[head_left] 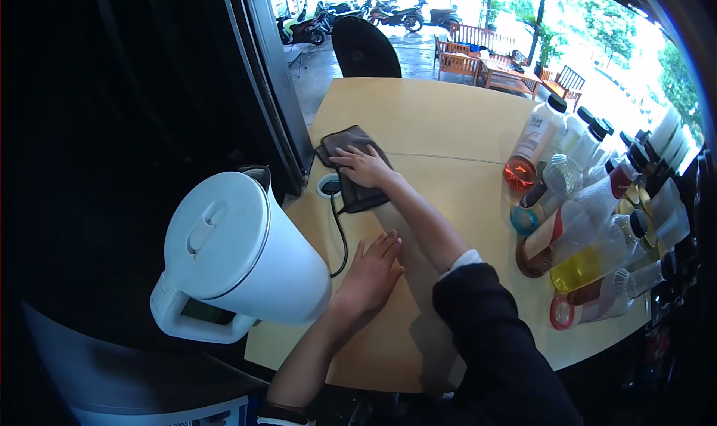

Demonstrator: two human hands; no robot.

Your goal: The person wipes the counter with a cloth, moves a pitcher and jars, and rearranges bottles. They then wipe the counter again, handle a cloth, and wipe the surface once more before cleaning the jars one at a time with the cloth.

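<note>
On the wooden table [448,127], a dark grey cloth [362,196] lies near the left edge, partly folded. My right hand [362,166] rests flat on the cloth with its fingers spread. Nearer to me, my left hand [371,273] lies palm down on the bare tabletop, fingers stretched out and nothing in them. Just left of that hand stands a large white kettle [280,258] with its lid down. A black cable [343,235] runs from a round white-rimmed hole [327,186] beside the cloth toward the kettle.
Several bottles stand along the table's right side, among them one with red liquid [520,170] and one with yellow liquid [579,267]. A dark frame [276,90] borders the left edge. Beyond the table are a black chair back [366,46], wooden benches and parked motorbikes.
</note>
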